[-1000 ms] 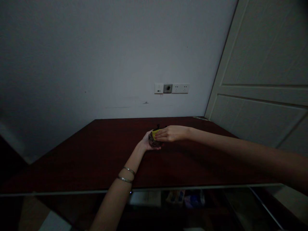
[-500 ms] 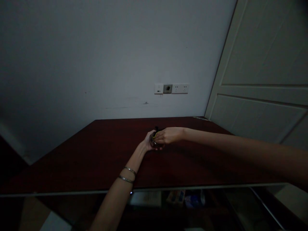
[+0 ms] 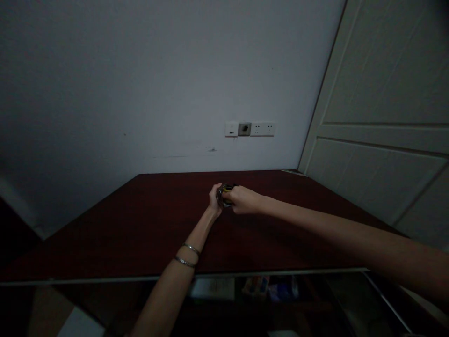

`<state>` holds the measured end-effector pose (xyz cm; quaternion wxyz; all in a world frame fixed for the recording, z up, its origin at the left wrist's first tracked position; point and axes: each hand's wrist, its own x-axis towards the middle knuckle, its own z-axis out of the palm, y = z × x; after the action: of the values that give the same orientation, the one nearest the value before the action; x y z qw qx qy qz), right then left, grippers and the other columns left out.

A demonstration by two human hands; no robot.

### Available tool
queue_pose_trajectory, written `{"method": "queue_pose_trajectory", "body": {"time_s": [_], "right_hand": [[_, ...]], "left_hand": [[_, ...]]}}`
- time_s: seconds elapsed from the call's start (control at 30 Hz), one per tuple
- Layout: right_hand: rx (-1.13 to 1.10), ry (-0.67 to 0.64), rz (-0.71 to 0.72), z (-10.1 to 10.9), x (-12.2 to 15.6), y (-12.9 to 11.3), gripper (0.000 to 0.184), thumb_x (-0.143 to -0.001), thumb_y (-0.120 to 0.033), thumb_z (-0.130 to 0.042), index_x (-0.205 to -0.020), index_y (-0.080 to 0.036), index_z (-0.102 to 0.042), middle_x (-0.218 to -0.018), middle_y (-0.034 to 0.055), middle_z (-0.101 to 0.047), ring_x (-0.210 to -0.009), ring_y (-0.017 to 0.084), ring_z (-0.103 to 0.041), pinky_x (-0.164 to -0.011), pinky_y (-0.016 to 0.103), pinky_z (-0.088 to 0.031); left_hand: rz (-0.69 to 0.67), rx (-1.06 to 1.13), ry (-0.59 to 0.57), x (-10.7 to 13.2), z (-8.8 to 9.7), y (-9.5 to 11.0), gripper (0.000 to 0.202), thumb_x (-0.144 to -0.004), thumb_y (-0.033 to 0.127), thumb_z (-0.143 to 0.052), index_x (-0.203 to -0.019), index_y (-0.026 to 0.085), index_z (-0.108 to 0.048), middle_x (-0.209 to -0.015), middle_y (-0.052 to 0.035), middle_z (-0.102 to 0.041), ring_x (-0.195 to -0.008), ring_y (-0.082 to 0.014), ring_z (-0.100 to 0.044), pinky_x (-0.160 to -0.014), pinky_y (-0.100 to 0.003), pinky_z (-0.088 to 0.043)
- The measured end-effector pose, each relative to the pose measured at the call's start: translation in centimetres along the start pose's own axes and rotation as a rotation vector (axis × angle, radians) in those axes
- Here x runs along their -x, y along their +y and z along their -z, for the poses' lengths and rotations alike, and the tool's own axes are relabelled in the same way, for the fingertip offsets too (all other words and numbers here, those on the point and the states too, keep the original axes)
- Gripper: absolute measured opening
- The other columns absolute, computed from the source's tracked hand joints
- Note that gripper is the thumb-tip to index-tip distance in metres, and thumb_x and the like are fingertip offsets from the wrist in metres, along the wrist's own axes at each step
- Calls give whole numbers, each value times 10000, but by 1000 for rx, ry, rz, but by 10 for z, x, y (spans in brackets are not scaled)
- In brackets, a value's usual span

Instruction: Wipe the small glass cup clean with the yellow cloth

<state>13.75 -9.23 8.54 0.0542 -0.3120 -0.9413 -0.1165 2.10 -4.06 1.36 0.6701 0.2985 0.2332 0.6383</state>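
Observation:
Above the dark red tabletop [image 3: 147,215], my left hand [image 3: 214,201] is closed around a small shiny, see-through object [image 3: 220,196] with yellow and black on it. Its exact kind is too dark and too small to make out. My right hand [image 3: 245,199] comes in from the right, fingers curled and pressed together on the object's right side, by the yellow part. The two hands nearly meet, and their fingers hide much of the object. Two metal bangles [image 3: 185,261] circle my left forearm.
Behind the table stands a pale wall with a socket panel [image 3: 262,129]. A white panelled door [image 3: 382,103] rises on the right. Below the table's front edge, an open space holds a pale flat item [image 3: 213,289], a small box [image 3: 256,287] and a blue packet [image 3: 280,292].
My right hand has turned and its fingers have curled against the object, where they lay flatter over it before. My left hand has tipped more upright around it.

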Motion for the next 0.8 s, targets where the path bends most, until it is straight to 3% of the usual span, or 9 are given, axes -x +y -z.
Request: {"method": "queue_pose_trajectory", "body": {"time_s": [0.23, 0.4, 0.57, 0.7, 0.73, 0.8], "right_hand": [[-272, 87, -323, 9, -21, -12, 254, -603, -114, -460, -731, -129, -679, -660, 72, -652, -595, 145, -569, -523, 218, -346], [-735, 101, -514, 8, -25, 0, 198, -536, -121, -489, -627, -110, -665, -500, -4, -544, -453, 84, -457, -437, 191, -316], [-1273, 165, -691, -1, -17, 14, 238, -482, -83, -440, -634, -84, -622, -467, -13, -515, -384, 70, -414, -396, 194, -348], [-1640, 101, -617, 6, -5, 21, 367, -524, -122, -418, -819, -62, -628, -637, 72, -632, -533, 146, -569, -505, 251, -470], [-1653, 140, -578, 9, -3, 22, 397, -543, -130, -423, -878, -64, -624, -706, 90, -654, -592, 163, -596, -549, 269, -489], [-1530, 340, -522, 15, 1, 25, 416, -574, -133, -450, -951, -81, -617, -822, 98, -671, -691, 177, -619, -635, 290, -501]], "left_hand": [[-157, 104, 11, -1, 1, 0, 221, -656, 307, -556, -517, 150, -486, -461, 32, -504, -411, -79, -466, -437, -205, -325], [-143, 114, -22, -4, 2, 0, 242, -664, 342, -549, -537, 139, -520, -481, 12, -536, -422, -92, -486, -428, -209, -325], [-109, 56, -65, -5, 2, -2, 281, -684, 387, -525, -637, 119, -597, -579, -37, -612, -507, -134, -563, -488, -232, -398], [-73, 100, -25, -5, 2, -1, 312, -702, 410, -505, -711, 120, -620, -626, -54, -636, -553, -163, -592, -508, -253, -435], [-39, 105, -15, -5, 3, 0, 316, -704, 415, -500, -726, 124, -621, -617, -53, -633, -537, -166, -588, -485, -255, -431], [74, 86, -17, -5, 4, 3, 351, -704, 440, -485, -768, 125, -624, -612, -63, -630, -503, -179, -580, -424, -256, -405]]}}
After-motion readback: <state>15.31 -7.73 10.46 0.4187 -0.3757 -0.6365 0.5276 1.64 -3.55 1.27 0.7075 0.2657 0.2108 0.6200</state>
